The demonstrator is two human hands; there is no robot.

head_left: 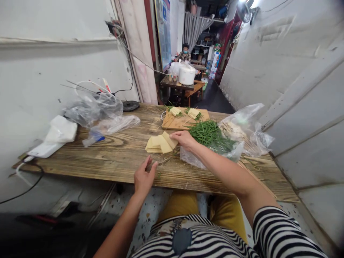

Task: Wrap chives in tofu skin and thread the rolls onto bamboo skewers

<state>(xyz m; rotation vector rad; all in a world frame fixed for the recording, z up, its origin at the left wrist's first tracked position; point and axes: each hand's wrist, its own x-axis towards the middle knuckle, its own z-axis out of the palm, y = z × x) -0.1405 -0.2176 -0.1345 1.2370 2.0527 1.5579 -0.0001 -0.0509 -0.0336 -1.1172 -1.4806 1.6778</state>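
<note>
A fanned pile of thin, pale yellow tofu sheets (156, 144) lies on the wooden table. My right hand (186, 139) pinches the edge of the top tofu sheet (168, 140) at the pile's right side. Nearer the table's front edge, my left hand (144, 177) hovers with thumb and fingers apart, holding nothing. Beyond the pile is a cutting board (172, 123) bearing tofu rolls (194, 114) with green stalks sticking out. Beside my right forearm, a heap of green chives (205, 133) rests on a plastic bag (192, 157), partly hidden by the arm.
Thin wooden skewers in a clear bag (245, 114) lie at the table's right. Crumpled plastic bags (99, 107), a white scale-like device (48, 147) and a black round lid (130, 105) occupy the left. Walls flank both sides. A person (185, 55) sits behind a far table with a white pot (186, 74).
</note>
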